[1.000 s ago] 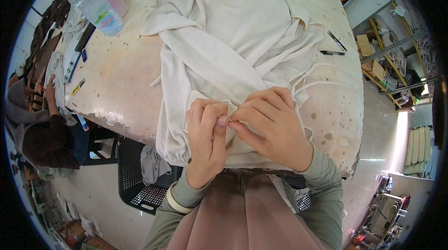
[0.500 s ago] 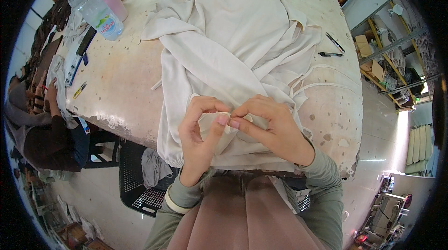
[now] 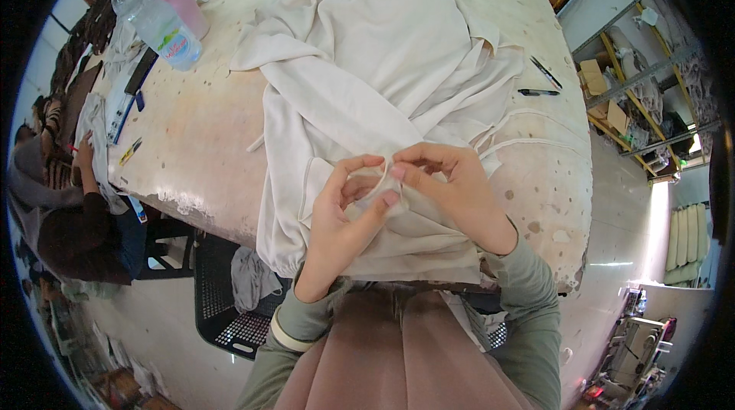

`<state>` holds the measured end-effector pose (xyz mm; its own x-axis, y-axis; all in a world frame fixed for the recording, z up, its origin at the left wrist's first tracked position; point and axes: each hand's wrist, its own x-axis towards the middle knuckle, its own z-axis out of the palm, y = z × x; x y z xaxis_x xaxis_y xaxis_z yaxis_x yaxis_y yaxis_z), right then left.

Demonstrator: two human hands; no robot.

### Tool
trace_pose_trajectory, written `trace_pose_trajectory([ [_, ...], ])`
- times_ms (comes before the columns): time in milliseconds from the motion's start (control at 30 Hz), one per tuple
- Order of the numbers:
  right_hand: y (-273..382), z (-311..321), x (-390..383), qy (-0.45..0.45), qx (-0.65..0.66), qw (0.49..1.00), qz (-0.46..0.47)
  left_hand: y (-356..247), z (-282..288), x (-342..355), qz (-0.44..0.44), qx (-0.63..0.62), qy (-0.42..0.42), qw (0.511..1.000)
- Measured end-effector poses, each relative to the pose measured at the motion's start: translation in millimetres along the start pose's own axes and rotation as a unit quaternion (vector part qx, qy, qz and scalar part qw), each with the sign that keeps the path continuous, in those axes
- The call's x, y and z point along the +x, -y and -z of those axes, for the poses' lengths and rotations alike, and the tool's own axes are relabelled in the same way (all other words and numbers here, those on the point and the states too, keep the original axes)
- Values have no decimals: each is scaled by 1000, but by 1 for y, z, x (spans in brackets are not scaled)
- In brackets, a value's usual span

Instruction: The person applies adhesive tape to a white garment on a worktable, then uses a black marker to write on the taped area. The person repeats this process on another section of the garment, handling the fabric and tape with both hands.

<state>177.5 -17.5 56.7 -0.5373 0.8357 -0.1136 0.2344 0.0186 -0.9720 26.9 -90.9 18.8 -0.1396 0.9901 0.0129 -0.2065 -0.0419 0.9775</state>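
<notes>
A cream cloth garment [image 3: 383, 35] lies in loose folds over the table in front of me. My right hand [image 3: 459, 188] is closed, pinching a narrow cream fabric strip [image 3: 388, 173] between thumb and forefinger. Close beside it, my left hand [image 3: 344, 211] is curled with its thumb against the lower part of the same strip and its forefinger near the right fingertips. The cloth behind the fingers is partly hidden. At the garment's right side, thin cream ties [image 3: 528, 140] trail over the tabletop.
A clear water bottle [image 3: 157, 19] and a pink cup [image 3: 184, 6] stand at the far left. Two pens [image 3: 539, 92] lie at the right. A black basket [image 3: 222, 318] holding grey cloth sits below the table edge [image 3: 191, 211]. Another person [image 3: 76, 234] works at the left.
The right hand has risen slightly, drawing the strip upward. The left hand has shifted a little right, its thumb lower and farther from the right fingertips.
</notes>
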Motion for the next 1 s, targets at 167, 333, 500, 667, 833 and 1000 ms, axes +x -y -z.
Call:
trace_pose_trajectory([
  [167, -6, 9, 10, -33, 79, 996, 26, 4, 9, 2, 104, -62, -19, 992],
  [333, -16, 9, 17, -13, 53, 998, 37, 7, 9, 2, 108, -63, -14, 992],
  [500, -30, -2, 19, -75, -10, 994, 85, -1, -3, 0, 43, 42, 73, 996],
  [667, -32, 33, 41, -304, 135, 930, 160, -11, 19, 4, 223, 109, 397, 884],
  [833, -49, 31, 28, -312, 19, 928, 203, -1, 23, 26, 49, -241, 224, 943],
  [1000, -75, 8, 1, -297, -187, 827, 440, -9, 19, 73, -56, 214, 351, 910],
])
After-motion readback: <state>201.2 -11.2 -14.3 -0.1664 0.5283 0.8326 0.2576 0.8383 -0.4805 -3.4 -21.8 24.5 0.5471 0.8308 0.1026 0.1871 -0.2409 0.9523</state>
